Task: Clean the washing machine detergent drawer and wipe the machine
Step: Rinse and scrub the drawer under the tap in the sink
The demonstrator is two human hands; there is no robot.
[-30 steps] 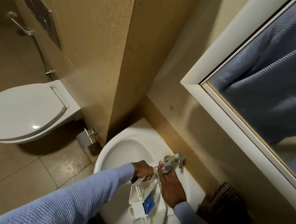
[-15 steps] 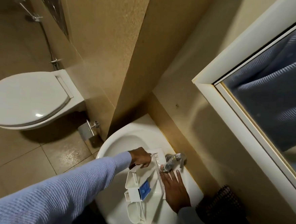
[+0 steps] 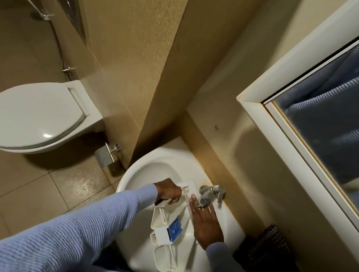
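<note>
Lying in the sink (image 3: 142,167), the detergent drawer (image 3: 162,217) has swung its far end under the tap (image 3: 207,194) within the last second, so rinsing looks about to begin. The left hand (image 3: 168,191) grips that far end; the right hand (image 3: 205,224) lies flat, fingers straight, against its right edge. The wall (image 3: 246,172) crowds the tap side; the basin's left offers room.

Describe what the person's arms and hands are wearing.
Both arms wear long, light-blue ribbed knit sleeves. The left sleeve and right sleeve both end at the wrist. The left hand and right hand are bare, with no gloves.
</note>
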